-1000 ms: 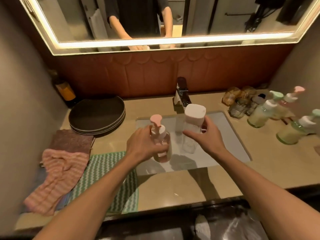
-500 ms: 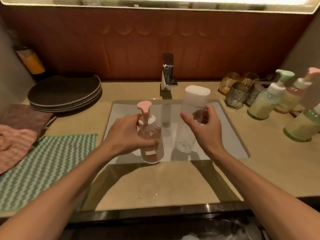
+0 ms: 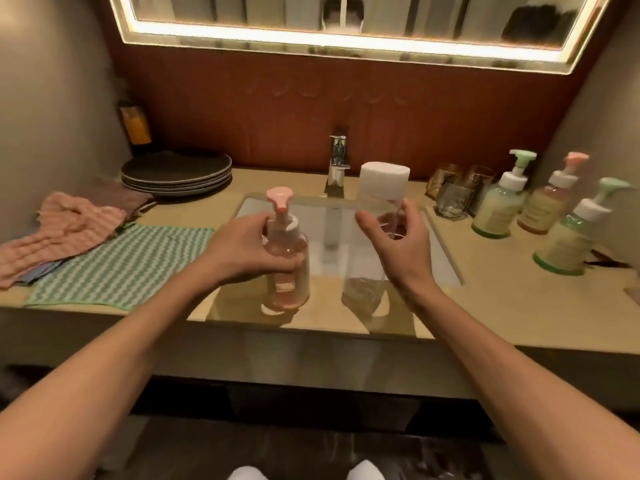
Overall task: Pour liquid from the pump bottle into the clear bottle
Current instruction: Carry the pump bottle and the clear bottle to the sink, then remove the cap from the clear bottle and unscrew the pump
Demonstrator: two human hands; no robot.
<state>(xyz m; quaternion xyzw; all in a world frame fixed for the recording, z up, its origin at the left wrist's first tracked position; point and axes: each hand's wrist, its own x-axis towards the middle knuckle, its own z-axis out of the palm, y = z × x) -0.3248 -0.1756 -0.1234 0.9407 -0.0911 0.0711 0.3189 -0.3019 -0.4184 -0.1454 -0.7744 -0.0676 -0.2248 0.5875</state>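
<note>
The pump bottle (image 3: 289, 268) is clear with pinkish liquid and a pink pump head. It stands upright on the counter strip in front of the sink (image 3: 440, 244). My left hand (image 3: 242, 251) is wrapped around its body from the left. The clear bottle (image 3: 367, 268) is tall, with a white cap on top, and looks almost empty. It stands upright just right of the pump bottle. My right hand (image 3: 401, 244) holds its upper part, thumb in front and fingers behind.
A faucet (image 3: 337, 161) rises behind the sink. Three other pump bottles (image 3: 498, 206) and some glasses (image 3: 450, 199) stand on the right. On the left are stacked dark plates (image 3: 176, 174), a green striped cloth (image 3: 121, 265) and a pink cloth (image 3: 62, 230).
Both bottles have come nearer, from over the sink basin to the counter's front strip, still upright in my hands. The view has shifted up and back.
</note>
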